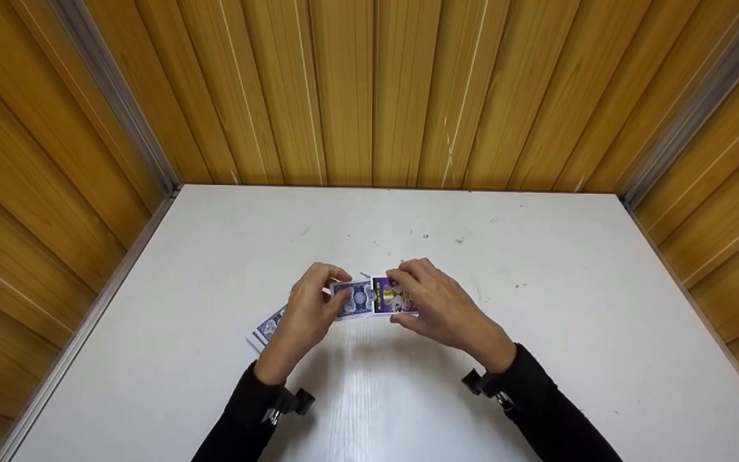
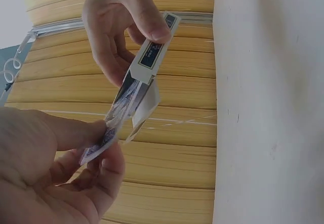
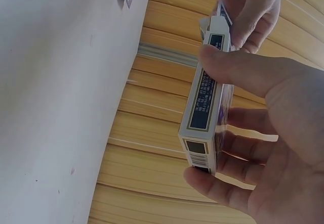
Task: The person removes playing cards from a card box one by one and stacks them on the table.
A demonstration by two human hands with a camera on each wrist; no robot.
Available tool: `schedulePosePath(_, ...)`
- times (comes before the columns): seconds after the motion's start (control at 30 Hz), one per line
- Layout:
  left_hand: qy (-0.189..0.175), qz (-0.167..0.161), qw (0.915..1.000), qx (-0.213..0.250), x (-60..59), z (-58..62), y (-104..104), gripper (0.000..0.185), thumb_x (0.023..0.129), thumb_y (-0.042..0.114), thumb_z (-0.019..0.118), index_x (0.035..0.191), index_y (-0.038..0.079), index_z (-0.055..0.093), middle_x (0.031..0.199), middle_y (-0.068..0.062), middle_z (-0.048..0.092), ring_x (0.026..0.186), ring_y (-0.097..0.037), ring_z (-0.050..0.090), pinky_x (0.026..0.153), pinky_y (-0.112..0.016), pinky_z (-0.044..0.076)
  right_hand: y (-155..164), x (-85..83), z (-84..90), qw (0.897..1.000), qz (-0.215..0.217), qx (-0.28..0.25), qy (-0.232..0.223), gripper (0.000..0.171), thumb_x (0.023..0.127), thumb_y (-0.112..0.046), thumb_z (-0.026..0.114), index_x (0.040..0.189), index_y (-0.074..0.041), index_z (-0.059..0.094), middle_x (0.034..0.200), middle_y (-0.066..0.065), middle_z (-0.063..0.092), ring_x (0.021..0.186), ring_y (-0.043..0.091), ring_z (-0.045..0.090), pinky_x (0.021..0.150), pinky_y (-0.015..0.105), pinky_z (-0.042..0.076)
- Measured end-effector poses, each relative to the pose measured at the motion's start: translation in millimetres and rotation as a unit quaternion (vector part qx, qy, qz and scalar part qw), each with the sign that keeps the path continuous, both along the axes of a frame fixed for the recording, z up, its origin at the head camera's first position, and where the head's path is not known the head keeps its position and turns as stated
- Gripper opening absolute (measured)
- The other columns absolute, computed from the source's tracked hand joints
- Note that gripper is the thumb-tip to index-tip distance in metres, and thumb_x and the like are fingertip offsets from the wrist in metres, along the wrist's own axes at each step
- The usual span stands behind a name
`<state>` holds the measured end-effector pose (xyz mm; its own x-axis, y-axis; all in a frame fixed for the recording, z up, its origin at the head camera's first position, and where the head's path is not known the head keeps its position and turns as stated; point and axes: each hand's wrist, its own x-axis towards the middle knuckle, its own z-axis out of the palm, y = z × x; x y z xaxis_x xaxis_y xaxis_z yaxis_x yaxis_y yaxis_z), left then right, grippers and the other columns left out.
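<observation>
In the head view, my left hand (image 1: pixel 308 301) pinches a few blue-backed playing cards (image 1: pixel 358 299) between thumb and fingers. The cards reach partly into the mouth of a card box (image 1: pixel 383 296), whose front is purple with a yellow figure. My right hand (image 1: pixel 446 308) grips this box by its long edges, thumb on the near side. From the left wrist, the cards (image 2: pixel 121 107) look slightly bent, and the box's flap (image 2: pixel 147 105) hangs open beside them. The right wrist view shows the box's white side (image 3: pixel 200 107) with dark printed panels, and a barcode on its end.
On the white table (image 1: pixel 536 385), a spread pile of blue-backed cards (image 1: pixel 270 325) lies left of my left hand, partly covered by it. Yellow wood-look panels (image 1: pixel 395 96) wall the back and both sides.
</observation>
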<state>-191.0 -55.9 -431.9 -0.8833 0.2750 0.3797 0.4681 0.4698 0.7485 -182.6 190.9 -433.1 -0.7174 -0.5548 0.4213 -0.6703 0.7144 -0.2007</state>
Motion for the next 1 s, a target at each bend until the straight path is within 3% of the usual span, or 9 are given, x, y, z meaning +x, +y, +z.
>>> schedulePosePath(0.1,0.022,-0.026,0.999,-0.028,2.6,1.2,1,0.025,0.092,-0.01,0.068,0.113,0.004,0.067,0.118,-0.008,0.066,0.103,-0.022,0.064,0.083,-0.033,0.056,0,-0.3,-0.8,1.0,0.001,0.001,0.001,0.068,0.08,-0.029,0.091,0.135,-0.003,0.061,0.124,0.011,0.059,0.111,0.023,0.057,0.09,0.037,0.054)
schedulePosePath(0.2,0.06,-0.045,0.9933,-0.089,5.7,1.2,1,0.03,0.093,-0.006,0.068,0.121,0.005,0.067,0.124,-0.008,0.065,0.113,-0.023,0.063,0.093,-0.036,0.055,0,-0.8,-1.6,1.0,0.003,-0.001,0.004,0.067,0.08,-0.027,0.091,0.135,-0.003,0.061,0.123,0.011,0.059,0.11,0.023,0.057,0.089,0.036,0.054)
schedulePosePath(0.3,0.107,-0.049,0.9798,-0.162,7.9,-0.2,1,0.039,0.091,0.006,0.078,0.127,0.007,0.064,0.125,-0.007,0.062,0.116,-0.023,0.059,0.098,-0.036,0.052,0,-0.8,-1.9,1.0,0.004,-0.003,0.004,0.066,0.08,-0.026,0.091,0.134,-0.002,0.061,0.123,0.011,0.059,0.109,0.023,0.057,0.088,0.036,0.054)
schedulePosePath(0.4,0.15,-0.035,0.961,-0.23,8.9,-2.7,2,0.055,0.081,0.02,0.09,0.128,0.01,0.062,0.122,-0.005,0.06,0.115,-0.023,0.055,0.095,-0.037,0.049,0,-0.1,-1.7,1.0,0.004,-0.001,0.003,0.066,0.08,-0.027,0.091,0.134,-0.003,0.061,0.123,0.01,0.059,0.109,0.023,0.057,0.087,0.036,0.054)
schedulePosePath(0.5,0.174,-0.013,0.9447,-0.278,9.6,-4.4,5,0.061,0.075,0.027,0.093,0.125,0.011,0.061,0.119,-0.004,0.06,0.112,-0.023,0.055,0.09,-0.038,0.047,-1,0.7,-1.1,1.0,0.002,0.004,0.002,0.066,0.081,-0.028,0.091,0.134,-0.004,0.061,0.124,0.01,0.059,0.111,0.023,0.057,0.088,0.037,0.053)
schedulePosePath(0.57,0.181,-0.002,0.9385,-0.294,10.3,-4.6,6,0.064,0.074,0.027,0.094,0.126,0.011,0.06,0.12,-0.005,0.061,0.113,-0.024,0.055,0.087,-0.038,0.046,-1,1.1,-0.5,1.0,0.001,0.01,0.003,0.066,0.082,-0.03,0.09,0.135,-0.004,0.06,0.124,0.01,0.059,0.112,0.023,0.056,0.09,0.037,0.053)
schedulePosePath(0.8,0.184,0.024,0.9413,-0.282,10.5,0.1,3,0.077,0.075,0.018,0.094,0.14,0.003,0.057,0.122,-0.01,0.061,0.116,-0.029,0.054,0.09,-0.042,0.047,2,-0.1,2.9,1.0,-0.01,0.01,0.001,0.068,0.081,-0.03,0.091,0.135,-0.003,0.06,0.125,0.011,0.06,0.111,0.024,0.058,0.088,0.038,0.054)
schedulePosePath(1.0,0.201,0.042,0.9436,-0.26,8.0,3.4,-10,0.073,0.072,0.014,0.096,0.135,0.0,0.061,0.118,-0.014,0.061,0.112,-0.035,0.055,0.085,-0.045,0.047,6,0.1,4.6,1.0,-0.028,0.008,0.004,0.068,0.08,-0.03,0.091,0.135,-0.003,0.06,0.124,0.01,0.06,0.11,0.024,0.059,0.086,0.038,0.054)
